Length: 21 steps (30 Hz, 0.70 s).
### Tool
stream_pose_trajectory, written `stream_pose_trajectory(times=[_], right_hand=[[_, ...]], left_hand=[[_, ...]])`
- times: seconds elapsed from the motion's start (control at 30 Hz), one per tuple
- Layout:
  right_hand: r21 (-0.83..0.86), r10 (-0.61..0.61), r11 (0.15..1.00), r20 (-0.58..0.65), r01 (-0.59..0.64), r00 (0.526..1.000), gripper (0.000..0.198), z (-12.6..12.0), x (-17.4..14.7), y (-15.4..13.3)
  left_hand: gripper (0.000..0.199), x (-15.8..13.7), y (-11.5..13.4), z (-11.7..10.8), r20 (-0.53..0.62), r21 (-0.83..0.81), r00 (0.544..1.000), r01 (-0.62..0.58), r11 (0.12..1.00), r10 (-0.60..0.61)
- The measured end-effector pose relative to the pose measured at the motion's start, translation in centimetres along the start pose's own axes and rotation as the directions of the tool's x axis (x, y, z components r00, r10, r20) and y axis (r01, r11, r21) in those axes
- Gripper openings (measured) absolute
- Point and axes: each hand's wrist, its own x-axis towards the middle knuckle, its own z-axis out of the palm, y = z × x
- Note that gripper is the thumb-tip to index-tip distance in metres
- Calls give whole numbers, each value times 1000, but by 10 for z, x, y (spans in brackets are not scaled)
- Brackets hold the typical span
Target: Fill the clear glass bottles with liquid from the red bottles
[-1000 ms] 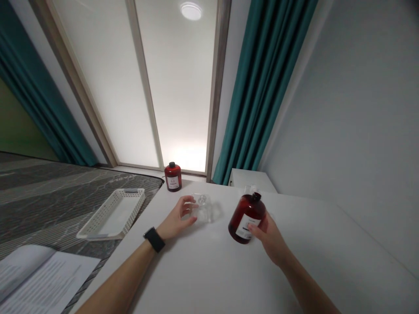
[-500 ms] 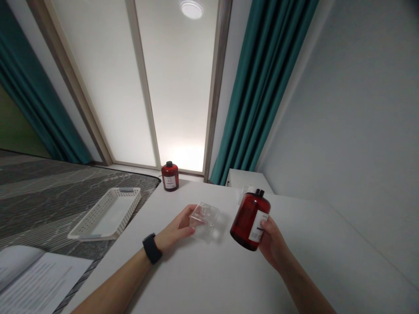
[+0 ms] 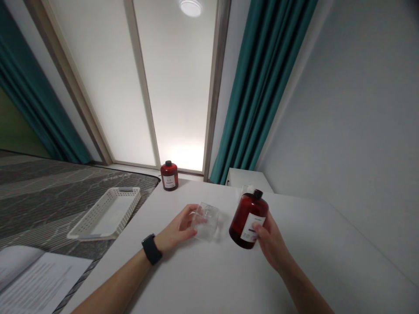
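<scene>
My left hand (image 3: 178,227), with a black watch on its wrist, has its fingers and thumb around the left side of a clear plastic box (image 3: 209,223) over the white table. The box is see-through, so its exact shape is hard to make out. In my right hand (image 3: 271,246) is a dark red bottle (image 3: 242,213) with a black cap and a white label, tilted with its top leaning right. My right thumb lies across the label. Another red bottle (image 3: 169,176) with a black cap stands upright at the table's far left corner.
Behind the held bottle a clear object (image 3: 244,189) is partly hidden. Left of the table (image 3: 183,279) are a white perforated basket (image 3: 77,234) and an open book (image 3: 55,279). A white cabinet (image 3: 250,179) stands beyond the far edge, by a teal curtain (image 3: 252,100).
The red bottle in my right hand has turned so its label faces me more, and has shifted slightly left. My thumb now lies further over the label. My left hand is nearly still.
</scene>
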Motion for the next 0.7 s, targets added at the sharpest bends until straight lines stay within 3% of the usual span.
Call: stream_pose_trajectory(times=[0.1, 0.17, 0.37, 0.5, 0.57, 0.7], right_hand=[[-231, -105, 968, 1, 102, 994, 68, 1, -3, 14], [-329, -112, 938, 2, 107, 994, 72, 5, -5, 25], [-314, -75, 947, 9, 74, 997, 73, 16, -6, 48], [-355, -110, 928, 15, 109, 994, 74, 9, -8, 35], [-303, -164, 940, 4, 157, 987, 60, 5, -12, 18], [3, -281, 960, -23, 281, 959, 40, 11, -20, -21]], left_hand=[[65, -1, 0, -4, -58, 131, 998, 11, 991, -3], [66, -2, 2, -7, -78, 197, 997, 19, 980, -4], [60, -3, 5, -11, -111, 283, 994, 50, 958, -19], [59, -3, 4, -10, -116, 305, 993, 53, 951, -18], [59, -3, 3, -10, -117, 306, 993, 44, 951, -8], [59, -4, 3, -10, -114, 291, 993, 14, 957, 20]])
